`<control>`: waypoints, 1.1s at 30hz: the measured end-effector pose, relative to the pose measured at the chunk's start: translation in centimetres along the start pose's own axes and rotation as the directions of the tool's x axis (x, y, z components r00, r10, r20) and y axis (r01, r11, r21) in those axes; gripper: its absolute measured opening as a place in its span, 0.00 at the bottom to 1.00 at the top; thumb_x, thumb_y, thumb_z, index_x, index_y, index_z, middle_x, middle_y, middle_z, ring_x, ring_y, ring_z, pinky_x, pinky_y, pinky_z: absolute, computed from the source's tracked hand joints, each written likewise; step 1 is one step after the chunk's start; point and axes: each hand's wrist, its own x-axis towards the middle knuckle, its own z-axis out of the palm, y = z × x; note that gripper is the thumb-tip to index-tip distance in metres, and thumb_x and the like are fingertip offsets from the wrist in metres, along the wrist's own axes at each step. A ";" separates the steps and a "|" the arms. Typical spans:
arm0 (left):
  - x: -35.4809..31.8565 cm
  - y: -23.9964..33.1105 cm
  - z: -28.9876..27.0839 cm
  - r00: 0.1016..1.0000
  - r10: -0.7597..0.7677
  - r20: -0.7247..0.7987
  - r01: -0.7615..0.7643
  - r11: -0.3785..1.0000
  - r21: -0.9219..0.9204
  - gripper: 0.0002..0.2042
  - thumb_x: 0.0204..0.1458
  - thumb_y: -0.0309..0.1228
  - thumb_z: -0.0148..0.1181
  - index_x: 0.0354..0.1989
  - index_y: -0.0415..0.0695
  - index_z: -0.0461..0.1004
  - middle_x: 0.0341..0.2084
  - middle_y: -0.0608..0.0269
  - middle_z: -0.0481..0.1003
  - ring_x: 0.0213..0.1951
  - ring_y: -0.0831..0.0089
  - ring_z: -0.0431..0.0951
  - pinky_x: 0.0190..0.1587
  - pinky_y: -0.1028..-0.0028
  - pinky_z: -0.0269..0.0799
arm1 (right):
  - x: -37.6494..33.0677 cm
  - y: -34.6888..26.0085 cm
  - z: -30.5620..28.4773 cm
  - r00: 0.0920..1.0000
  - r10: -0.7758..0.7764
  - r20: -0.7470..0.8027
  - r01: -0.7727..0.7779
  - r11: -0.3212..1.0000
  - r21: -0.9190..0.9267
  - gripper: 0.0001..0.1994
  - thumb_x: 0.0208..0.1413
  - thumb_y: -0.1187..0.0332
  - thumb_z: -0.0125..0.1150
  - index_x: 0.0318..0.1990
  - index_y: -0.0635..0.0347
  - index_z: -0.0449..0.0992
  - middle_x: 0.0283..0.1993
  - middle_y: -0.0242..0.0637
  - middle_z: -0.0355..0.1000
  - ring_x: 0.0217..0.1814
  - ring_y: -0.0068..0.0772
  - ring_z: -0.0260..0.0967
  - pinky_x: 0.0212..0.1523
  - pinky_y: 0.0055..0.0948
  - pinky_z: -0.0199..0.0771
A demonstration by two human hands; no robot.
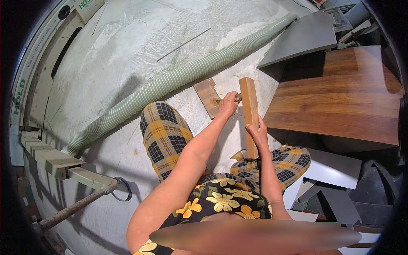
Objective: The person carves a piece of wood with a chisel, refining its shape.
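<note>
My left hand [229, 104] is closed around a short, dark tool with a metallic end [238, 97]; its exact kind is partly hidden by my fingers. That end meets the left side of a long wooden block [249, 100], or stops very close to it. Lower down, my right hand [258, 134] grips the same block, which stands tilted with its far end raised. On the floor beside my left hand lies a small brown board [207, 97] with a ragged edge.
A ribbed pale green hose [170, 85] curves across the floor. Wood-grain panel [335, 93] and grey panel [304, 38] stand at right, with white and grey offcuts [331, 168] nearer me. A beige machine [46, 55] with a metal bar [76, 208] is at left. A thin rod [183, 44] lies beyond.
</note>
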 end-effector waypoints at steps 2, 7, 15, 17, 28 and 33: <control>0.1 0.2 0.0 1.000 -0.008 0.029 0.008 1.000 0.003 0.17 0.45 0.26 0.60 0.46 0.46 0.69 0.38 0.52 0.73 0.42 0.51 0.75 0.43 0.56 0.71 | 0.1 0.5 -0.1 1.000 -0.002 -0.003 0.002 1.000 0.008 0.29 0.44 0.67 0.62 0.57 0.63 0.68 0.43 0.38 0.74 0.41 0.26 0.71 0.44 0.27 0.72; 0.0 0.1 -0.1 0.999 -0.016 0.033 0.015 1.000 0.009 0.17 0.45 0.25 0.59 0.46 0.46 0.69 0.39 0.52 0.73 0.42 0.51 0.75 0.43 0.56 0.71 | 0.3 0.9 0.1 1.000 -0.007 -0.016 0.007 1.000 -0.001 0.28 0.44 0.67 0.62 0.57 0.63 0.68 0.40 0.37 0.74 0.38 0.24 0.71 0.41 0.26 0.72; 0.1 0.1 0.0 0.999 -0.017 0.028 0.017 1.000 0.004 0.17 0.45 0.25 0.59 0.46 0.46 0.69 0.39 0.52 0.73 0.43 0.51 0.75 0.44 0.55 0.71 | 0.6 1.7 0.1 0.998 -0.057 0.006 0.057 0.998 0.035 0.27 0.44 0.67 0.62 0.55 0.63 0.68 0.40 0.35 0.74 0.38 0.23 0.70 0.40 0.25 0.72; 0.1 0.0 0.0 0.999 -0.018 0.031 0.018 1.000 0.002 0.17 0.45 0.25 0.59 0.46 0.46 0.69 0.39 0.51 0.73 0.43 0.51 0.75 0.44 0.55 0.71 | 0.6 1.6 0.1 0.999 -0.040 0.010 0.040 0.998 0.041 0.27 0.44 0.67 0.62 0.55 0.63 0.68 0.40 0.35 0.74 0.38 0.23 0.70 0.40 0.25 0.72; 0.1 -0.3 0.4 1.000 -0.006 0.016 0.006 1.000 -0.003 0.18 0.44 0.25 0.59 0.47 0.46 0.69 0.39 0.51 0.73 0.42 0.51 0.75 0.43 0.55 0.71 | 0.1 0.2 -0.1 1.000 0.000 0.003 0.000 1.000 0.013 0.29 0.44 0.67 0.62 0.57 0.63 0.67 0.42 0.38 0.74 0.39 0.25 0.71 0.42 0.27 0.73; 0.0 -0.3 0.3 1.000 0.014 0.000 -0.014 1.000 0.009 0.18 0.44 0.25 0.59 0.46 0.46 0.69 0.38 0.51 0.73 0.42 0.50 0.75 0.42 0.55 0.71 | 0.2 0.2 0.0 0.999 -0.021 0.031 0.019 0.999 0.048 0.29 0.45 0.67 0.62 0.57 0.64 0.67 0.41 0.38 0.74 0.39 0.24 0.71 0.41 0.26 0.73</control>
